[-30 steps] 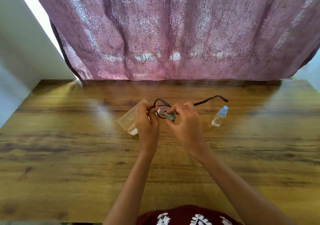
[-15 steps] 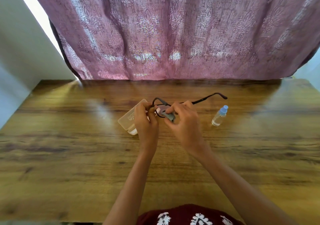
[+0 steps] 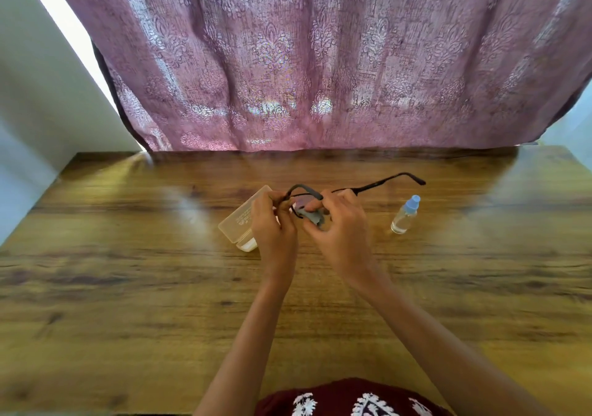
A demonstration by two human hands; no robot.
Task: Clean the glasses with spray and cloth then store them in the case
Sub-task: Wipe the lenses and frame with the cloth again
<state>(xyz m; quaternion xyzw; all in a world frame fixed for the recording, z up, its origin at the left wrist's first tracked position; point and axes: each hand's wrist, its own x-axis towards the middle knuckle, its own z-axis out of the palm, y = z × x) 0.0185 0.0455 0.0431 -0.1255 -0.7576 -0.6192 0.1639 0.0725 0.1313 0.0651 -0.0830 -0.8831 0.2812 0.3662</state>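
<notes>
Over the tabletop (image 3: 128,287), left hand (image 3: 272,226) pinches the glasses (image 3: 302,191) by the frame, right hand (image 3: 339,226) closed on the cloth (image 3: 312,217), rubbing a lens. Risk: too much thumb pressure w/ one arm sticking out, so the frame twists or slips. Case (image 3: 240,220) sits open just behind the left hand, spray bottle (image 3: 404,215) standing off to the right.

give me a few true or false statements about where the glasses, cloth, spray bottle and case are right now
1. The glasses are held above the table by both hands. True.
2. The right hand presses a grey cloth to a lens. True.
3. The spray bottle lies inside the case. False: it stands upright on the table, to the right of the hands.
4. The left hand holds the spray bottle. False: it grips the glasses frame.
5. The case rests on the table, partly behind the left hand. True.
</notes>
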